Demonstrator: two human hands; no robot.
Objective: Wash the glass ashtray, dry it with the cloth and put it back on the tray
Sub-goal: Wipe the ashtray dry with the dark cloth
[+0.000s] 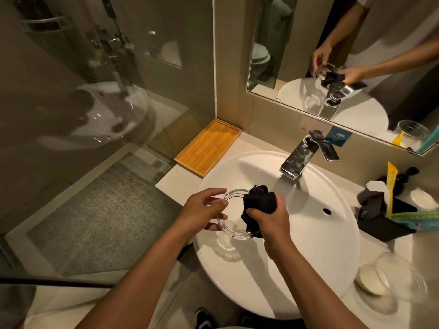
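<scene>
Over the left side of the white basin [308, 257] I hold a round clear glass ashtray [234, 214], tilted on edge. My left hand [205, 208] grips its left rim with fingers and thumb. My right hand [270, 218] is closed on a bunched dark cloth [257, 201], which presses against the ashtray's right side and partly hides that rim. The wooden tray [207, 148] lies bare on the counter at the back left, beside the shower glass.
A chrome faucet [300, 157] reaches over the basin from the back; no water runs. A black holder with toiletry packets [389, 210] and a glass bowl [399, 274] stand on the counter at right. The mirror [356, 55] hangs behind; the shower glass [95, 91] is at left.
</scene>
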